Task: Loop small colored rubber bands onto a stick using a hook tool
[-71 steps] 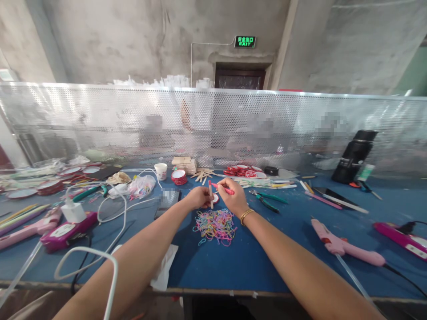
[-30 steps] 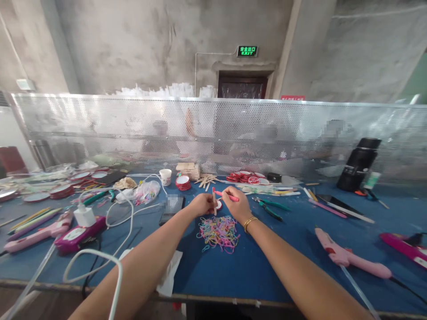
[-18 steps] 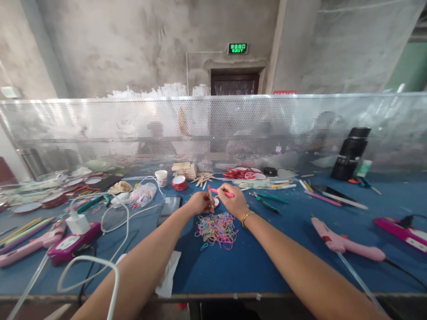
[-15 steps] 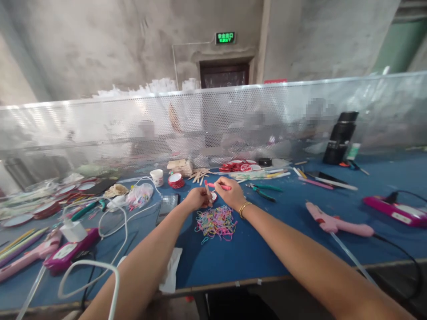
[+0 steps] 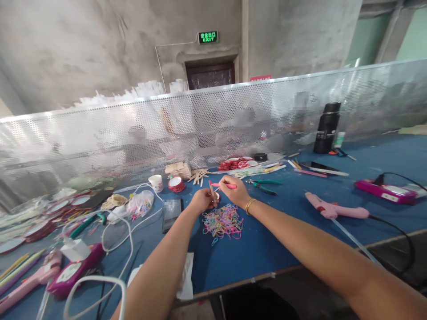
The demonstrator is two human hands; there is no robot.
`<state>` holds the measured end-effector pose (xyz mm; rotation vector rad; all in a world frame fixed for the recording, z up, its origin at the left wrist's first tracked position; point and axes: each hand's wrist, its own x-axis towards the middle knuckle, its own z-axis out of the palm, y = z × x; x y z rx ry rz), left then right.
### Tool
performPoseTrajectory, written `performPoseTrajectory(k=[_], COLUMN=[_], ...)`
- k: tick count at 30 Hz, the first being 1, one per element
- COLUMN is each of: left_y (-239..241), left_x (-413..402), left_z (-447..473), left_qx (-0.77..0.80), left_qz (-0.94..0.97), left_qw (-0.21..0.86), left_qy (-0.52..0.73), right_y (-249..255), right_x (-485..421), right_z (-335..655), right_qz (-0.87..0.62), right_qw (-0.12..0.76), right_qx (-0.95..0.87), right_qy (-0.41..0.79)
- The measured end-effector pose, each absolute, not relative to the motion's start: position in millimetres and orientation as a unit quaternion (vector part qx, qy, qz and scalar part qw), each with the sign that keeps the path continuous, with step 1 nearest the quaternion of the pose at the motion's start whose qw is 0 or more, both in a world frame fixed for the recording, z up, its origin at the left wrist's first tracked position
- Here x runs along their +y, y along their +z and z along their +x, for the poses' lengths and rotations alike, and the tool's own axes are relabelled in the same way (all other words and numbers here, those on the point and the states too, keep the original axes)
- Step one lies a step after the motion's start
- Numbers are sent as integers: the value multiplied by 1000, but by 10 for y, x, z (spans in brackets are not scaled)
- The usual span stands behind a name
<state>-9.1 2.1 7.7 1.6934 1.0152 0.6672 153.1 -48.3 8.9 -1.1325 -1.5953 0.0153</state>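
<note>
The left hand (image 5: 202, 201) pinches a wooden stick (image 5: 212, 192), slightly tilted, just beyond the coloured loops (image 5: 223, 221) — its top reddish, apparently part-coloured — while the right hand (image 5: 234, 189) grips a pink pen (image 5: 231, 186) there, plain sticks (image 5: 199, 175) lying beyond.

Soft light leaves pale glare on the perforated screen (image 5: 207, 120), while wide-angle distortion stretches the edges.

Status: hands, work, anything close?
Left hand: grip on stick. Right hand: grip on red pen, tip by stick's top. Loop pile just nearside of hands.
</note>
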Motion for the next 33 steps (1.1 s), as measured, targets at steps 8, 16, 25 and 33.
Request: performPoseTrajectory(k=[8, 16, 25, 33], left_y=[91, 77, 12, -1], left_x=[-13, 37, 97, 88], left_z=[-54, -71, -67, -71], left_qx=[433, 445, 435, 422], left_qz=[687, 686, 671, 669], left_qw=[508, 507, 534, 540], left_qy=[286, 272, 276, 289], right_y=[110, 61, 53, 9], right_x=[-501, -449, -501, -511], right_z=[1521, 1517, 1479, 1432], right_qz=[-492, -494, -469, -456], right_qw=[557, 539, 576, 541], right_qx=[-669, -682, -669, -706], right_qy=[-14, -18, -12, -35])
